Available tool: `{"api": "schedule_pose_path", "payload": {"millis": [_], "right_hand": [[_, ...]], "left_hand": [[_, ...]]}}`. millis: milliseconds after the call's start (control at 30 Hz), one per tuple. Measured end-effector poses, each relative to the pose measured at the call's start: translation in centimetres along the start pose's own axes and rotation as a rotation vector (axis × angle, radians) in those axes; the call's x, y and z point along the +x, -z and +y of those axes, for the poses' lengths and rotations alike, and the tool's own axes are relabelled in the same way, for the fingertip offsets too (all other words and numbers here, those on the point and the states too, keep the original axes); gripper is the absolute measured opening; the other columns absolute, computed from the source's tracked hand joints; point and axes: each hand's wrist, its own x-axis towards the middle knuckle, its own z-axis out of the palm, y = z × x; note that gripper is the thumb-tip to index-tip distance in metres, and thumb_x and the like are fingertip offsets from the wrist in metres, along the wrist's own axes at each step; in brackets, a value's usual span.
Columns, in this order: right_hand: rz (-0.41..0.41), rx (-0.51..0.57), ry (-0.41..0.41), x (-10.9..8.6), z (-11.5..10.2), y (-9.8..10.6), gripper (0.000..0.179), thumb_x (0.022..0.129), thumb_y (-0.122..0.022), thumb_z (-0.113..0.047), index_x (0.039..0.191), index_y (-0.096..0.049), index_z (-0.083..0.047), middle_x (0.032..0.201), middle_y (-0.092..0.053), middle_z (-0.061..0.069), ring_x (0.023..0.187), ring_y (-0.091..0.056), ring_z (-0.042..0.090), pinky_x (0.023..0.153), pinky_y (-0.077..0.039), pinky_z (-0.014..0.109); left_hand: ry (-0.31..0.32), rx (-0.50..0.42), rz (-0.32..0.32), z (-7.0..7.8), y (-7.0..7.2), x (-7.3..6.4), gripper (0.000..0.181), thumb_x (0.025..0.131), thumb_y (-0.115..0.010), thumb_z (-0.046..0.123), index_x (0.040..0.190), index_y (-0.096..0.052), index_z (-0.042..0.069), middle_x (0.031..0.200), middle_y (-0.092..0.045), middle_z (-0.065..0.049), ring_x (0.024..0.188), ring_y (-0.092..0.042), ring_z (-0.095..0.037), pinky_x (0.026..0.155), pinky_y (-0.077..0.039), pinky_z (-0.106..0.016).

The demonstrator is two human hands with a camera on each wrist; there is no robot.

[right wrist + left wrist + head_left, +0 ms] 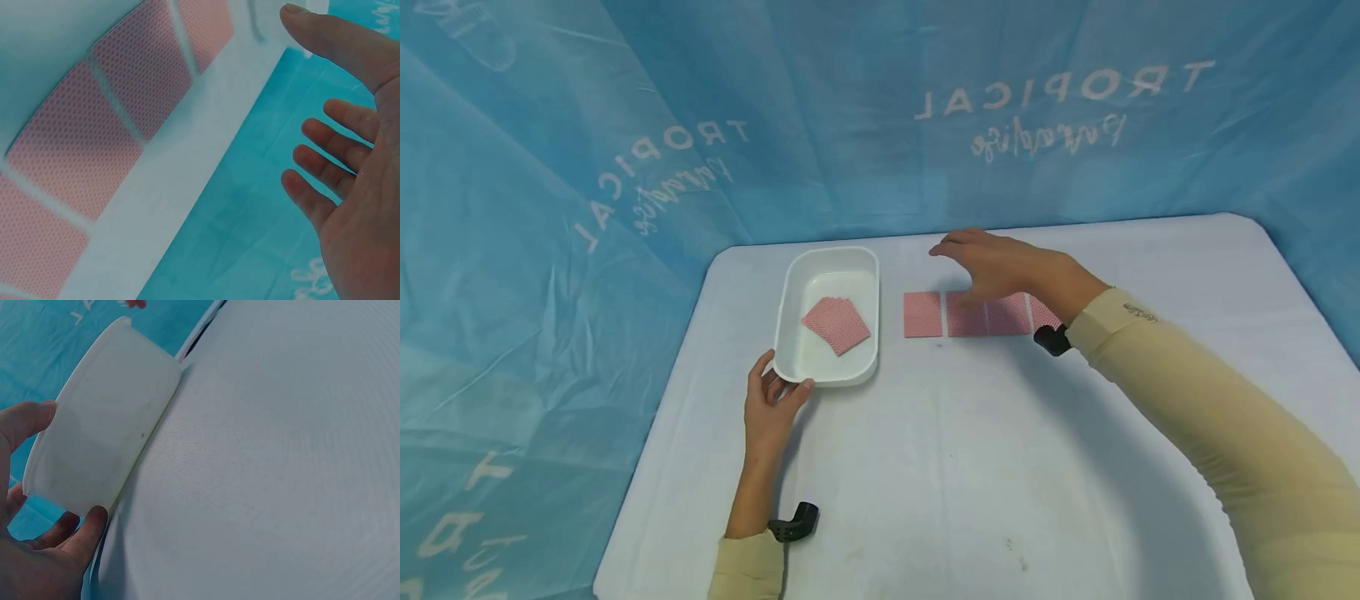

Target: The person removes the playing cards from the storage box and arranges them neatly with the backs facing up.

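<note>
My left hand (pixel 772 414) holds the near left corner of a white plastic tray (pixel 802 362), its thumb and fingers spread around that corner. In the left wrist view, the fingertips touch the outer wall of the tray (pixel 109 419). Inside the tray lies a loose, fanned pile of playing cards (pixel 838 325) with red patterned backs up. My right hand (pixel 1000 265) hovers above a row of several face-down playing cards (pixel 922 315), partly hiding them. Nothing is between its spread fingers, as the right wrist view shows the hand (pixel 356 181) apart from the cards (pixel 78 144).
A white cloth (pixel 917 467) covers the table, whose far edge runs just behind the tray and cards. Blue printed curtains (pixel 850 108) hang behind and to the left. Black wrist devices (pixel 795 522) sit on both arms.
</note>
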Motion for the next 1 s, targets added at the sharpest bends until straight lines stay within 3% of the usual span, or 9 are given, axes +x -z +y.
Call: {"api": "schedule_pose_path", "payload": {"millis": [267,600,833,1000], "right_hand": [[-0.007,0.025,0.03,2.4,-2.8,-0.2,0.08,0.083,-0.071,-0.042,0.149,-0.033,-0.018,0.149,-0.031,0.003,0.138,-0.023,0.024,0.106,-0.036,0.044],[-0.002,0.014,0.066,3.4,-4.7,-0.5,0.077,0.08,-0.074,-0.032,0.146,-0.038,-0.015,0.143,-0.037,0.001,0.132,-0.029,0.021,0.104,-0.039,0.039],[-0.015,-0.001,0.091,5.5,-6.5,-1.0,0.083,0.076,-0.078,-0.037,0.146,-0.039,-0.016,0.141,-0.039,0.001,0.132,-0.03,0.019,0.105,-0.039,0.038],[-0.036,0.004,0.118,7.0,-7.6,-1.7,0.084,0.074,-0.079,-0.04,0.145,-0.041,-0.016,0.138,-0.041,0.002,0.128,-0.033,0.018,0.102,-0.041,0.037]], "left_hand": [[0.024,0.026,0.031,-0.2,0.2,0.0,0.079,0.084,-0.076,0.012,0.149,-0.03,0.013,0.141,-0.042,-0.016,0.127,-0.046,-0.027,0.092,-0.048,-0.022],[-0.004,0.026,0.013,-0.2,-0.3,0.0,0.079,0.085,-0.075,0.012,0.149,-0.029,0.01,0.141,-0.043,-0.017,0.127,-0.046,-0.03,0.093,-0.047,-0.023],[-0.011,-0.01,0.023,-3.1,-0.1,1.3,0.08,0.082,-0.078,0.02,0.148,-0.032,0.023,0.14,-0.045,-0.008,0.126,-0.047,-0.022,0.094,-0.047,-0.024],[-0.019,-0.004,0.041,-3.7,0.0,1.2,0.079,0.081,-0.08,0.026,0.145,-0.035,0.029,0.138,-0.047,-0.004,0.124,-0.05,-0.018,0.093,-0.048,-0.023]]}}
